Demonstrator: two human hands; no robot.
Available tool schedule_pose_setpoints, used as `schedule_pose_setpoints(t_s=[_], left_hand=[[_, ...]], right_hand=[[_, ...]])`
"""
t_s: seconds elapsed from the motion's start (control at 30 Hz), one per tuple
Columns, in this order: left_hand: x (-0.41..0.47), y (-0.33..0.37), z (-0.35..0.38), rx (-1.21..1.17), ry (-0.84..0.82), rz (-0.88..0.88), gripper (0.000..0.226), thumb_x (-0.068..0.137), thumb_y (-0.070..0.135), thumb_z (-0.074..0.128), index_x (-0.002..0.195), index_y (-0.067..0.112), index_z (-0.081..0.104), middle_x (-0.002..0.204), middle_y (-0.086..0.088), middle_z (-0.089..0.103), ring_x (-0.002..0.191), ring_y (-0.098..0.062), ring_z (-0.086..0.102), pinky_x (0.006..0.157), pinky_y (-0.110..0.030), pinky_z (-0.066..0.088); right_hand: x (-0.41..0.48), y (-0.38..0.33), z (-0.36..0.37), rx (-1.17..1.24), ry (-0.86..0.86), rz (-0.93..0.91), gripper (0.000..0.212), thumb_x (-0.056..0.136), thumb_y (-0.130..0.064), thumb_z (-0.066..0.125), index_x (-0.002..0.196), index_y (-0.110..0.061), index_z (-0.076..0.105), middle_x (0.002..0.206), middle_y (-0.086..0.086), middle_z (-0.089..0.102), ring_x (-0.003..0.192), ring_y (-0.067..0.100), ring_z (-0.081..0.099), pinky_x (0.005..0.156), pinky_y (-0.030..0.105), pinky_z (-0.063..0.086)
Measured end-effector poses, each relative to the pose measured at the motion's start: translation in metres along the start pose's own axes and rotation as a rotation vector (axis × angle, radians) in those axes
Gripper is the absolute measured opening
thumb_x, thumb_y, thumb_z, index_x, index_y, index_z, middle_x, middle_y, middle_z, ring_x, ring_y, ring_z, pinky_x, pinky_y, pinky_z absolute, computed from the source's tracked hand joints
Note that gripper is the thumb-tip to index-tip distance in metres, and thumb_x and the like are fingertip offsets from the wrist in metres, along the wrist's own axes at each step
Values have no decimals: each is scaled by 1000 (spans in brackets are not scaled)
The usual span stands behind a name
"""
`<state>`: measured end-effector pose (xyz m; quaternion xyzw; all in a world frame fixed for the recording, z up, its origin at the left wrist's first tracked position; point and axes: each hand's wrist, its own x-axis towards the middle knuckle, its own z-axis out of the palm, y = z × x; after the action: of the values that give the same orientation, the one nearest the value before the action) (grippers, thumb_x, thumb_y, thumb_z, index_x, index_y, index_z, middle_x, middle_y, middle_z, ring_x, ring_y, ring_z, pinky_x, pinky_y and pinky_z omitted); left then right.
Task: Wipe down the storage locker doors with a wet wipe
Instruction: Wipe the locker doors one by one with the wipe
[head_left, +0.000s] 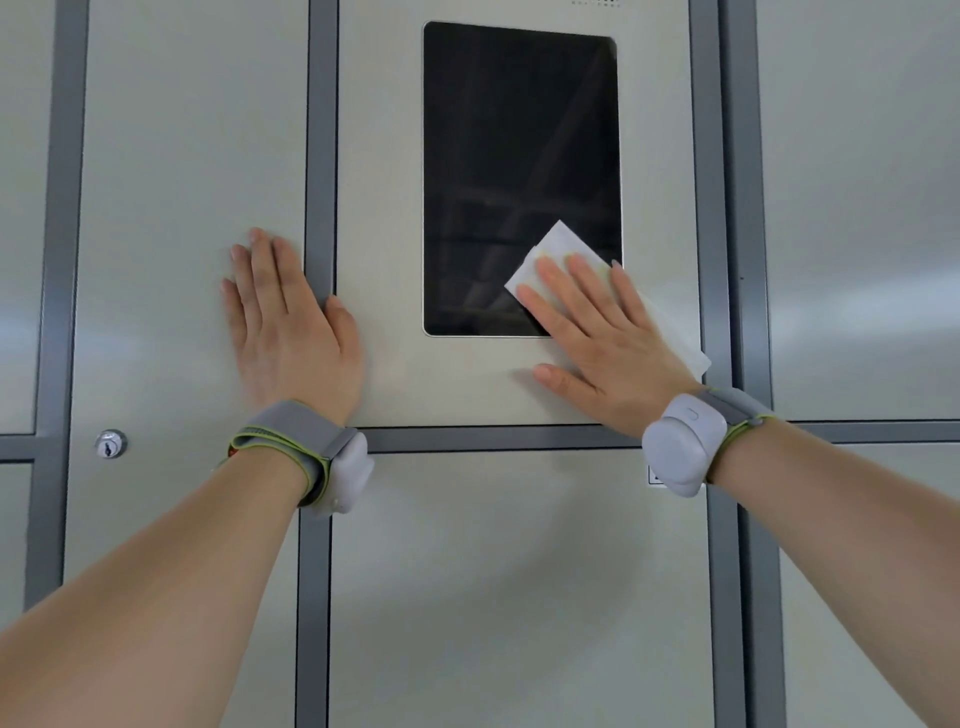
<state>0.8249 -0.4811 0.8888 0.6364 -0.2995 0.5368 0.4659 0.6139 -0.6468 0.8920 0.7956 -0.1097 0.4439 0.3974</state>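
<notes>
- The right hand (602, 338) lies flat with its fingers straight and spread. It grips nothing and presses the wet wipe (558, 249) against the panel under its palm.
- The wipe is a white folded sheet. One corner pokes out past the fingertips over the lower right corner of the dark screen (519, 156), and another edge shows beyond the outer side of the hand.
- I'd judge the wipe light, limp and damp. It will bunch or slide out unless a broad flat palm pins it, so pressing through its middle suits it better than pinching an edge.
- The left hand (291, 332) is likewise flat and relaxed and holds nothing. Its palm rests on the left locker door (182, 182), with the thumb reaching across the dark grey frame strip (319, 156) towards the centre panel (384, 208).
- Each wrist carries a grey strap with a pale device (680, 447).
- The screen looks glossy and probably more delicate than the metal, so light pressure seems wise there.
- The doors are smooth, pale grey and faintly shiny, and a wet sheet should glide over them easily.
- A small round key lock (110, 443) sits low on the left door.
- More doors lie below (519, 571) and to the right (857, 208), each bordered by the same grey frame.
- Nothing of the room beyond the lockers is in sight.
</notes>
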Motion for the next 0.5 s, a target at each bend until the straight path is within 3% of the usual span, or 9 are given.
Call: schedule_pose_setpoints(t_s=[0.1, 0.27, 0.5], left_hand=[[0, 1, -1, -1, 2, -4, 66, 88, 25, 24, 147, -3, 17, 156, -18, 13, 145, -34, 8, 118, -39, -1], [0, 0, 0, -16, 8, 2, 66, 88, 25, 26, 147, -4, 19, 156, -18, 14, 145, -34, 8, 117, -39, -1], [-1, 0, -2, -51, -3, 7, 65, 88, 24, 25, 147, -2, 18, 156, -17, 13, 145, -33, 6, 117, -39, -2]], right_hand=[[6, 5, -3, 7, 13, 51, 68, 95, -60, 5, 150, -22, 17, 157, 4, 15, 145, 26, 7, 116, 45, -1], [31, 13, -13, 38, -4, 283, 74, 84, -61, -1, 150, -27, -1, 159, -2, -7, 145, 22, -11, 114, 41, -11], [5, -1, -3, 6, -13, 177, 71, 93, -62, 3, 151, -20, 9, 159, 4, 6, 146, 25, -2, 116, 43, -6]])
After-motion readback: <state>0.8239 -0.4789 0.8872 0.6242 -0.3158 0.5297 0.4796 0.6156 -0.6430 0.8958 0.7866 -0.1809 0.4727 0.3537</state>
